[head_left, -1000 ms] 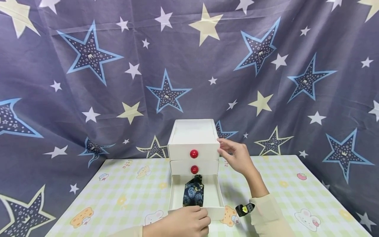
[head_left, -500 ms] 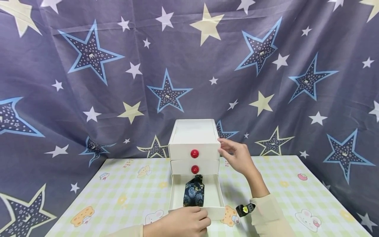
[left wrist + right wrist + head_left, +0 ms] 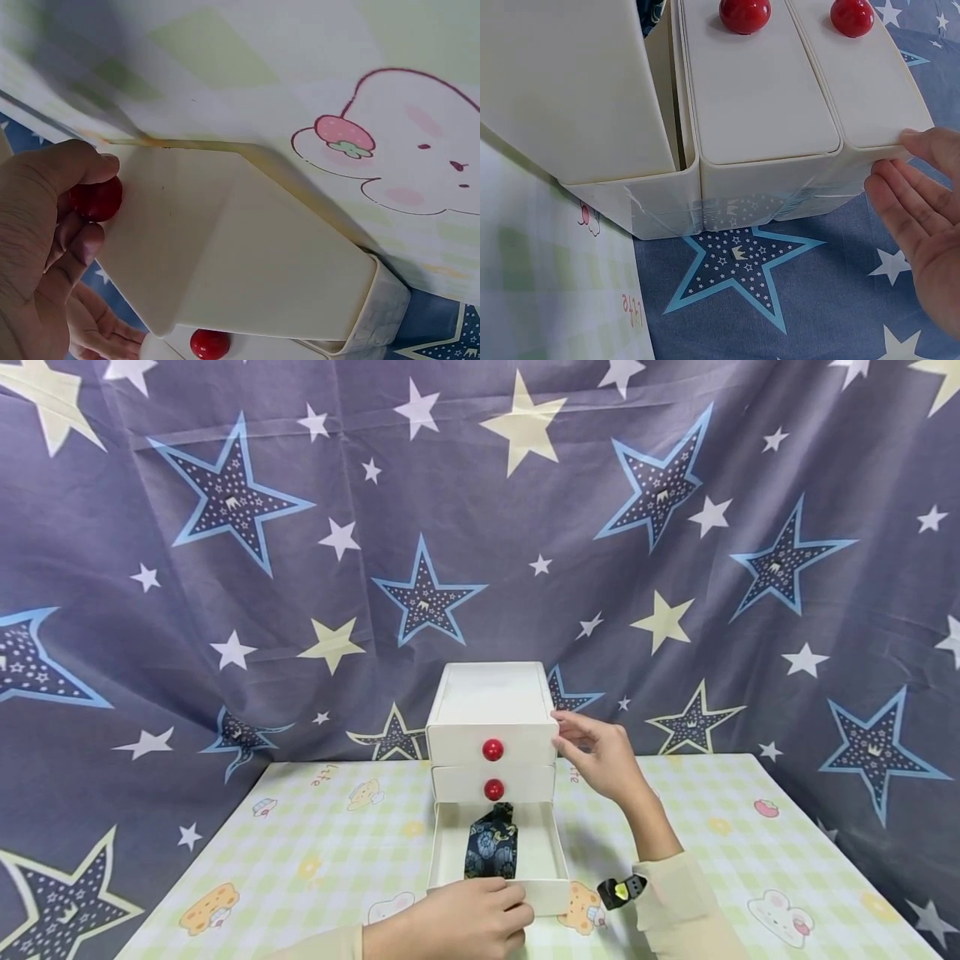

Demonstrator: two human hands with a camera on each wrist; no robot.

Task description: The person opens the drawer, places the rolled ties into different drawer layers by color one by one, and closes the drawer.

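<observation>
A white drawer cabinet (image 3: 491,693) with red round knobs stands on the table. Its bottom drawer (image 3: 536,843) is pulled out and holds a dark necktie (image 3: 491,852) with a blue flower pattern. In front of that drawer is my left hand (image 3: 468,920), seen from its back in the head view. The left wrist view shows its thumb and fingers pinching the drawer's red knob (image 3: 96,199). My right hand (image 3: 603,760) rests its fairly straight fingers against the cabinet's upper right side, with the thumb at the front corner (image 3: 907,139).
The two upper drawers, with red knobs (image 3: 492,749), are closed. A green-checked cloth (image 3: 322,827) with cartoon prints covers the table. A starry curtain (image 3: 480,485) hangs behind. Near the right sleeve is a black strap (image 3: 622,891) with a yellow piece.
My left hand and the bottom drawer's front have shifted very slightly toward the cabinet. The right hand stays at the cabinet's side, and the necktie still lies in the drawer.
</observation>
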